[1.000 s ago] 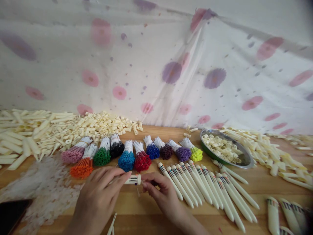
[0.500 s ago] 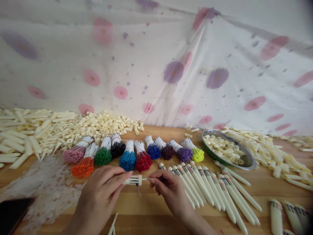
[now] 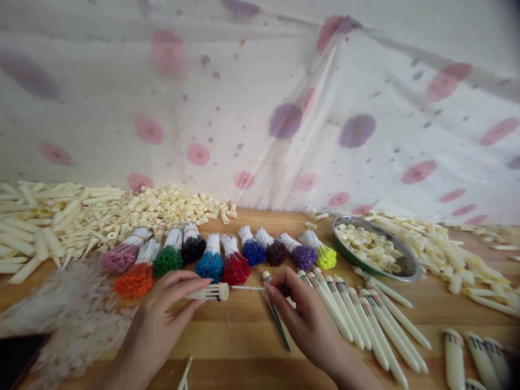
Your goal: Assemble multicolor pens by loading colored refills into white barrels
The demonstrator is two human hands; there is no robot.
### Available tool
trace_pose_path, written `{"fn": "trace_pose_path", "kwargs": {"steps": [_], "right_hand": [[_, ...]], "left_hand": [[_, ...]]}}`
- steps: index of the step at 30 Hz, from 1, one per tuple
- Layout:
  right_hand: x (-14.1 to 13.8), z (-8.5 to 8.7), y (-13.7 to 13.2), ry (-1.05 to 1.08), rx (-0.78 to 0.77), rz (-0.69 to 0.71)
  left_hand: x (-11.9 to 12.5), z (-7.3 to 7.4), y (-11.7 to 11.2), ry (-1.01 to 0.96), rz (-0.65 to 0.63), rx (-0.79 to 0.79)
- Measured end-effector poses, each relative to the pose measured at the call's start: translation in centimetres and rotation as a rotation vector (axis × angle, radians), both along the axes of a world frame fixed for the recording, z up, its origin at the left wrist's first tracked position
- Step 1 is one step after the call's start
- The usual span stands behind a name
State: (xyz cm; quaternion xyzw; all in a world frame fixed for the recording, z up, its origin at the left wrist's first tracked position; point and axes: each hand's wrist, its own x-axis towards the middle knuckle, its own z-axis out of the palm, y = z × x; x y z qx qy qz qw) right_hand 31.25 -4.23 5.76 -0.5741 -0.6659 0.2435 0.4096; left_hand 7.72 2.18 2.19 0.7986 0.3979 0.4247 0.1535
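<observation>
My left hand [image 3: 173, 303] is closed around a cream pen barrel [image 3: 209, 292], whose slotted end points right with a dark blue bit showing under it. My right hand [image 3: 298, 309] pinches a thin white refill [image 3: 248, 287] at its right end. The refill lies level, its left tip close by the barrel's rim; whether it touches I cannot tell. Thin dark tweezers [image 3: 279, 322] slant beside my right fingers, their upper end near the fingertips. Behind my hands stand bundled refills, among them red [image 3: 235, 266], light blue [image 3: 209, 265] and orange [image 3: 134, 279].
Finished-looking pens [image 3: 361, 309] lie in a slanted row at right, with more pens [image 3: 454, 357] at the corner. A metal bowl [image 3: 412, 265] holds slotted cream parts. Cream tubes [image 3: 24, 233] pile at left, above translucent pieces [image 3: 77, 314] and a dark phone-like slab [image 3: 20, 357].
My right hand has moved right and slightly up, drawing the refill's visible length out from the barrel's end. My left hand has shifted a little left with the barrel. The tweezers have come into view.
</observation>
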Motion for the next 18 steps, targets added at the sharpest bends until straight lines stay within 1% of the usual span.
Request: {"fn": "trace_pose_path", "kwargs": {"steps": [5, 8, 11, 15, 18], "right_hand": [[0.1, 1.0, -1.0, -0.152, 0.087, 0.049], [0.6, 1.4, -1.3, -0.208, 0.104, 0.023], [0.6, 1.6, -1.4, -0.244, 0.115, 0.004], [-0.2, 1.6, -1.4, -0.256, 0.141, 0.032], [-0.9, 1.2, -1.3, -0.241, 0.147, 0.038]], "left_hand": [[0.4, 0.7, -0.3, -0.037, 0.006, 0.062], [0.5, 1.1, -0.4, -0.047, -0.011, 0.097], [0.5, 1.2, -0.5, -0.018, -0.038, 0.120], [0.5, 1.3, -0.8, 0.050, -0.040, 0.132], [0.7, 1.4, -1.2, 0.076, -0.044, 0.176]]}}
